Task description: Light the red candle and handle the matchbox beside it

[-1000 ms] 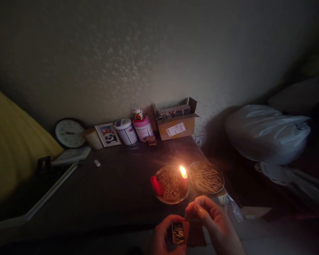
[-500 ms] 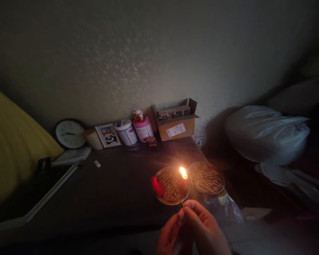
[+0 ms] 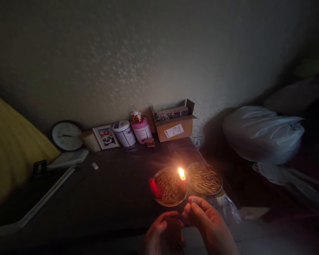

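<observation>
Two hands point(image 3: 187, 226) pinch a thin pale matchstick point(image 3: 192, 200) near the flame point(image 3: 181, 173).

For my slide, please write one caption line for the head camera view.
Two hands, left hand and right hand, meet before a lit candle between two bowls of matchsticks on a dark table.

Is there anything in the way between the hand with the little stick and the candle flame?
Nothing visible is. The right hand pinches a match just this side of the bowl, and the lit candle stands at that bowl's right edge, with only open air between them.
</observation>
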A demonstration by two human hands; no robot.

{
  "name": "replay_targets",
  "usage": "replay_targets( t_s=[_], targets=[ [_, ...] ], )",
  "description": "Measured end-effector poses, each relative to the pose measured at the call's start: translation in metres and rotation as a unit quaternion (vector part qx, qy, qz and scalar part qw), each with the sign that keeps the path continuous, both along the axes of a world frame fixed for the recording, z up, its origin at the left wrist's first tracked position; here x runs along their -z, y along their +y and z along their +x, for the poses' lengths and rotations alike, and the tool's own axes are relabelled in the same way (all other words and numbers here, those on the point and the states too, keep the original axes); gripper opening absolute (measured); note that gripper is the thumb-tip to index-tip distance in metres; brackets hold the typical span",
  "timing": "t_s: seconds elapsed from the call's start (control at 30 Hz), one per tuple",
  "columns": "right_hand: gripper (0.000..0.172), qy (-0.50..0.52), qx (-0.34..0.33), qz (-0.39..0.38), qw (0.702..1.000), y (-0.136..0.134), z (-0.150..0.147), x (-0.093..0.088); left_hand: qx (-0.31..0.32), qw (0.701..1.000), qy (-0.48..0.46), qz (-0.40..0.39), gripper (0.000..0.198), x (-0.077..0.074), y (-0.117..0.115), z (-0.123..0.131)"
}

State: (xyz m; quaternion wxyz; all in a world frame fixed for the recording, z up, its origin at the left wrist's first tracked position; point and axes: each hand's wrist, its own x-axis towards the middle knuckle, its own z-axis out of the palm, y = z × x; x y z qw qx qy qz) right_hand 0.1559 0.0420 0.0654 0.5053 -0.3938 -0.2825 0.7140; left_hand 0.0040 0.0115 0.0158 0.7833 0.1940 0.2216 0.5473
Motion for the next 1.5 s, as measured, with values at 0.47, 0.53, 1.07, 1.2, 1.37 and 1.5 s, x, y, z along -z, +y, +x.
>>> replay_targets(
  t_s=[0.47, 0.53, 1.07, 1.2, 1.37, 1.5],
  targets=[
    [0.045, -0.132, 0.006, 0.061, 0.989, 0.0, 0.006, -0.001, -0.185, 0.951, 0.201, 0.143, 0.054, 0.019, -0.01, 0.002],
    [0.045, -0.143, 0.003, 0.065, 0.988, 0.0, 0.007, -0.001, -0.191, 0.936, 0.252, 0.155, 0.055, 0.021, -0.014, 0.001],
    [0.029, -0.138, 0.016, 0.053, 0.989, -0.002, 0.004, -0.014, -0.227, 0.891, 0.33, 0.215, 0.049, 0.011, -0.011, 0.004],
    [0.027, -0.124, 0.004, 0.061, 0.99, -0.002, 0.005, -0.015, -0.198, 0.935, 0.246, 0.163, 0.052, 0.01, -0.005, -0.001],
    [0.029, -0.136, -0.008, 0.082, 0.987, -0.003, 0.005, -0.015, -0.209, 0.942, 0.239, 0.111, 0.051, 0.003, -0.001, -0.007],
    [0.028, -0.139, -0.026, 0.11, 0.984, -0.005, 0.004, -0.014, -0.19, 0.95, 0.239, 0.069, 0.053, 0.002, 0.001, -0.012]
  ],
)
